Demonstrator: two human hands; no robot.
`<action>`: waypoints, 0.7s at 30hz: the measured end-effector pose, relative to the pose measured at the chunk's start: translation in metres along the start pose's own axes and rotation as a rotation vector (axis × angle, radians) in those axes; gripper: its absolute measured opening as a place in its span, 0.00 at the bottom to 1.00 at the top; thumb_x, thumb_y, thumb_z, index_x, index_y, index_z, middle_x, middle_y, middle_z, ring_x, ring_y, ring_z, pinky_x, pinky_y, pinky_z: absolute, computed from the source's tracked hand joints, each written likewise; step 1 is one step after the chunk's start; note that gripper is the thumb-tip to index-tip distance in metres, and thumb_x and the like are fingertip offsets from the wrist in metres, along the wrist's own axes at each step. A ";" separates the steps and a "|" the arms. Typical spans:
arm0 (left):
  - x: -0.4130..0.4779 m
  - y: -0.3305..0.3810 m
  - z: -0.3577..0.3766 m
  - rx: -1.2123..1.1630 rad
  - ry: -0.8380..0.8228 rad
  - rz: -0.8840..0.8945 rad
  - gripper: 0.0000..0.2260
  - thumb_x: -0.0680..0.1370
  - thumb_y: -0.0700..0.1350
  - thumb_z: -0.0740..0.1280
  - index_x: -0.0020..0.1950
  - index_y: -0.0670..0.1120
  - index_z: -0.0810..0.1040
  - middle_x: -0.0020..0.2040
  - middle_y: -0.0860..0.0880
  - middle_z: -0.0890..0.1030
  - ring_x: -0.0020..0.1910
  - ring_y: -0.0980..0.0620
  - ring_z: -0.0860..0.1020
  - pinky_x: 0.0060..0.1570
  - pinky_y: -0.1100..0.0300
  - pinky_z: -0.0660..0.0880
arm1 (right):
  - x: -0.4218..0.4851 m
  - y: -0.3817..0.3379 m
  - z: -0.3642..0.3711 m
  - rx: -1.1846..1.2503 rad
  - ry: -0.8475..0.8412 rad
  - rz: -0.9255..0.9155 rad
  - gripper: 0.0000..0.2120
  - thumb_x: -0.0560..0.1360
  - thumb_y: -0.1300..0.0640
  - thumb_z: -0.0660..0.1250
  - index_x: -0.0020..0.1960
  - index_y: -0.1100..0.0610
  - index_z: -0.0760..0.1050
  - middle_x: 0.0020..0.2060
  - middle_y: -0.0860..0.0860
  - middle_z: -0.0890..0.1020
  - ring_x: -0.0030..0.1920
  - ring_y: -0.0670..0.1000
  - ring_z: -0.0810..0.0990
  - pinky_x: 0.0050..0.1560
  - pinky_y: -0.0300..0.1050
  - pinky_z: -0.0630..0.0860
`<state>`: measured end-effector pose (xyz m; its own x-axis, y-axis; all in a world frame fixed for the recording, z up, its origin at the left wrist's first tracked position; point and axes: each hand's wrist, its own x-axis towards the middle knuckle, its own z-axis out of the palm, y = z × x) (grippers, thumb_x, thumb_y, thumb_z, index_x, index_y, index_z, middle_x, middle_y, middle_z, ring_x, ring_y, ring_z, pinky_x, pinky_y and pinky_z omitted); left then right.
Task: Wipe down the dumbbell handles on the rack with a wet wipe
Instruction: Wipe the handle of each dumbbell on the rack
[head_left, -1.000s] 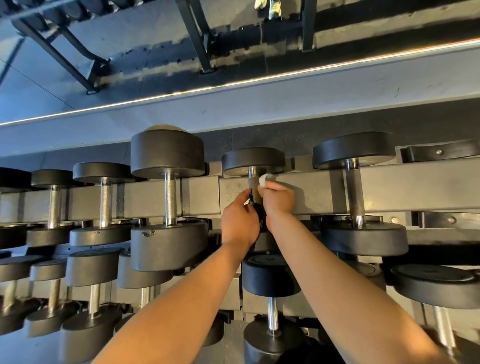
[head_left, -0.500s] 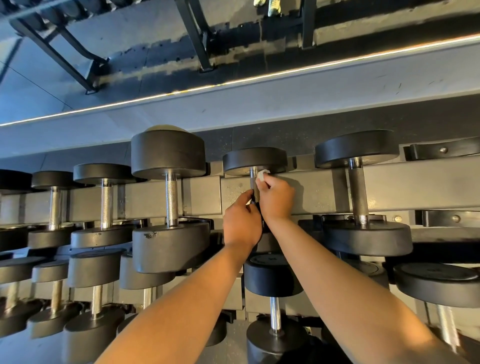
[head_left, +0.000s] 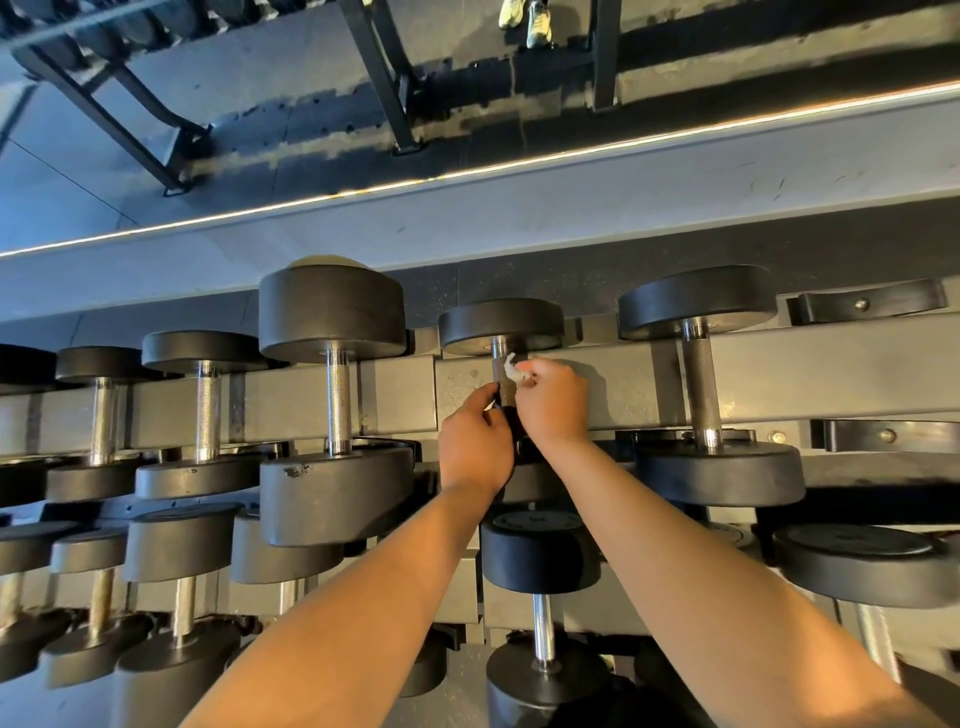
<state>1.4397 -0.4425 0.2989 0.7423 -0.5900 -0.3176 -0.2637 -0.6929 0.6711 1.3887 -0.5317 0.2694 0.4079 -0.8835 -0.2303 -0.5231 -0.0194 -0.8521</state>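
— Hardly anything has moved in the last second: the wipe (head_left: 511, 366) has crept a little leftward against the handle (head_left: 498, 358), and both hands sit about where they were.

— Which handle?

— It belongs to the small dumbbell (head_left: 501, 326) in the upper row of the rack (head_left: 405, 395), between two bigger ones.

— And the hands?

— The right hand (head_left: 553, 402) pinches the crumpled wipe in its fingertips and presses it to the handle's upper right side, forearm reaching in from the lower right. The left hand (head_left: 475, 441) shows its back, thumb laid on the handle's left side lower down. Its fingers curl round behind, mostly hidden, so I judge it is gripping the handle to steady it.

— What could go wrong?

— The wipe is a small wad held only at the tips, so a firm stroke along the rough metal could drag it loose or tear it. It touches one side only, and the far side may get missed. The left hand also covers the lower stretch, which stays unwiped unless it shifts.
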 end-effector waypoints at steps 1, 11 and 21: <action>0.000 0.000 0.000 -0.001 0.001 0.002 0.18 0.84 0.41 0.59 0.73 0.52 0.74 0.47 0.60 0.77 0.38 0.71 0.71 0.38 0.79 0.64 | -0.003 0.002 0.000 0.003 -0.016 0.019 0.13 0.78 0.66 0.63 0.56 0.57 0.83 0.51 0.53 0.85 0.54 0.54 0.81 0.55 0.48 0.79; 0.002 -0.002 -0.001 -0.010 0.002 0.016 0.18 0.84 0.41 0.59 0.72 0.51 0.74 0.46 0.59 0.77 0.42 0.65 0.76 0.50 0.66 0.75 | 0.015 -0.009 0.004 0.415 -0.138 0.400 0.13 0.83 0.56 0.61 0.63 0.54 0.80 0.50 0.51 0.80 0.49 0.50 0.78 0.43 0.41 0.75; 0.000 -0.005 -0.005 -0.172 -0.053 -0.011 0.20 0.83 0.36 0.58 0.72 0.52 0.75 0.56 0.61 0.78 0.55 0.62 0.75 0.54 0.72 0.70 | -0.010 0.015 -0.011 0.028 -0.320 0.356 0.11 0.82 0.54 0.65 0.60 0.58 0.80 0.52 0.53 0.82 0.54 0.53 0.80 0.55 0.45 0.75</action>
<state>1.4439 -0.4370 0.2995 0.7098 -0.6070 -0.3574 -0.1434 -0.6212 0.7704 1.3683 -0.5281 0.2643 0.4192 -0.6447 -0.6392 -0.6536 0.2744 -0.7054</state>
